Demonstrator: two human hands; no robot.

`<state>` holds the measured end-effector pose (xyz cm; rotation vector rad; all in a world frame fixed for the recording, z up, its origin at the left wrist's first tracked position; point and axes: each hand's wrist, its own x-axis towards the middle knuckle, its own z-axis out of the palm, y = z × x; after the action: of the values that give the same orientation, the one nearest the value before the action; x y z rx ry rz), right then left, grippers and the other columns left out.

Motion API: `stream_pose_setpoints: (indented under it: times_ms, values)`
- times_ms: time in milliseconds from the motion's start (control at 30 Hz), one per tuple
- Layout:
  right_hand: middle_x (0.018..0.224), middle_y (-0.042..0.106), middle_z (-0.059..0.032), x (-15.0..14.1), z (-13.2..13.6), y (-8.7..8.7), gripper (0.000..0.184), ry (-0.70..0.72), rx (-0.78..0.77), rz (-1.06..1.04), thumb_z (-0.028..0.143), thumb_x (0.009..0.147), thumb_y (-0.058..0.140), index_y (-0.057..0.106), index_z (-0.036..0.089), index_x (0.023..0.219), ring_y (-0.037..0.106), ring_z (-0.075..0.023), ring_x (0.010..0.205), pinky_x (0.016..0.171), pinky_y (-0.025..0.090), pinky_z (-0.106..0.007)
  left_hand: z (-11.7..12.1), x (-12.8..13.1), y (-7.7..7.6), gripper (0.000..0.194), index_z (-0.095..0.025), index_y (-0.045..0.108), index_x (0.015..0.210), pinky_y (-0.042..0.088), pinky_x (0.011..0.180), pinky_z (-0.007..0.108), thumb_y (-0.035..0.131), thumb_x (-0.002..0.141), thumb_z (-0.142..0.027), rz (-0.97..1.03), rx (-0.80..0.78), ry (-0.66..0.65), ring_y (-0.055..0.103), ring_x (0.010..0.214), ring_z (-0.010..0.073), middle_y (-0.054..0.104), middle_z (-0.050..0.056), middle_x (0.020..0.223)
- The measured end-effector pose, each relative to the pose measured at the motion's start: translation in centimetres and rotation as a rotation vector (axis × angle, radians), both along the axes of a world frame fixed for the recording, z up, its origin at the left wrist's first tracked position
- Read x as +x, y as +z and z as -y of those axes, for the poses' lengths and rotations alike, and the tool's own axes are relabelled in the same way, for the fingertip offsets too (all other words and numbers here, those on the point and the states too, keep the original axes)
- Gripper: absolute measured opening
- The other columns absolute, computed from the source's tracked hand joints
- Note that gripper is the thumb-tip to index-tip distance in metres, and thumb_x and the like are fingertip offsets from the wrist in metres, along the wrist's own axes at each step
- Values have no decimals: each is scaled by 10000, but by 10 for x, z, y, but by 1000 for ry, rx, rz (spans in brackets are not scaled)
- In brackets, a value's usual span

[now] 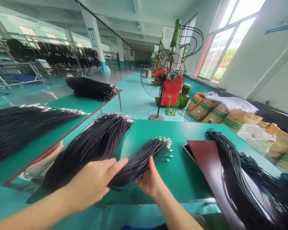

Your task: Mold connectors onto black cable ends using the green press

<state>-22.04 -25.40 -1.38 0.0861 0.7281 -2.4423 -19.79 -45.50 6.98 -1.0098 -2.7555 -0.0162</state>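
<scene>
A bundle of thin black cables point(144, 156) with silver metal ends lies tilted just over the green tabletop. My right hand point(151, 180) is closed around its near side, thumb on top and the other fingers mostly hidden beneath. Against the bundle's left side is my left hand point(98, 179), slightly blurred; its index finger stretches over the cables and its thumb stands apart below. Left of the hands, a larger pile of the same cables point(96, 140) has its metal ends pointing away from me. A few loose ends stick out right of the held bundle.
The green table point(182, 179) carries a dark red board point(204, 153) and more black cables point(232, 156) at right. A second green table point(60, 102) at left bears cable piles point(91, 89). Beyond stand a floor fan point(162, 77), a red-and-green machine point(174, 91) and paper sacks point(216, 111).
</scene>
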Motion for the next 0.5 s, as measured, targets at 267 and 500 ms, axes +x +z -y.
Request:
stream_pose_setpoints:
  times_ms: [267, 500]
  values:
    - [735, 626, -30, -39, 1, 10, 295, -347, -237, 95, 304, 686, 615, 584, 116, 910, 600, -124, 691, 694, 495, -256, -7, 20, -21, 420, -231, 499, 1113, 488, 698, 356, 451, 744, -36, -467, 75, -214, 583, 774, 184, 605, 81, 887]
    - [584, 471, 58, -31, -15, 97, 191, -367, -121, -236, 198, 612, 588, 571, 196, 802, 466, -63, 501, 547, 440, -214, 5, 77, -59, 285, -268, 594, 941, 479, 663, 349, 378, 851, -430, 418, 1045, -302, 575, 679, 182, 626, 37, 659]
